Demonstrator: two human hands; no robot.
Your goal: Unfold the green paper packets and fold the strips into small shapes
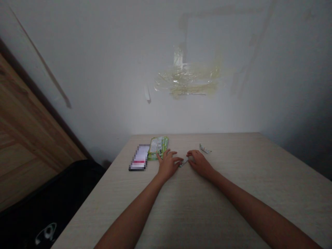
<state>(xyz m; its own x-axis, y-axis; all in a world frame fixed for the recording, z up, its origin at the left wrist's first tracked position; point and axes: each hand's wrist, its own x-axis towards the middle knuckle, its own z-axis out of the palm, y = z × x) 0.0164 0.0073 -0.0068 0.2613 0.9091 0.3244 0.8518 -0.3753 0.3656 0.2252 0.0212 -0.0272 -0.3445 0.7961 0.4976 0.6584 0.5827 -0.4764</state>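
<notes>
My left hand (168, 164) lies palm down with its fingers spread, just in front of a pile of green printed packets (157, 146). Its thumb side touches one end of a small folded strip (184, 162), white and green, on the table. At the strip's other end my right hand (201, 164) has its fingers curled and the tips close together. Those fingertips seem to pinch the strip, though they partly hide it. Beyond my right hand lies a second folded strip (205, 149), whitish with printed marks.
A phone (139, 159) with a blurred screen lies left of the packets. The pale wooden table (168, 214) meets a white wall (109, 69) bearing peeling clear tape (186, 81). At the left are a wooden panel (28, 124) and a black item (49, 197) with a white print.
</notes>
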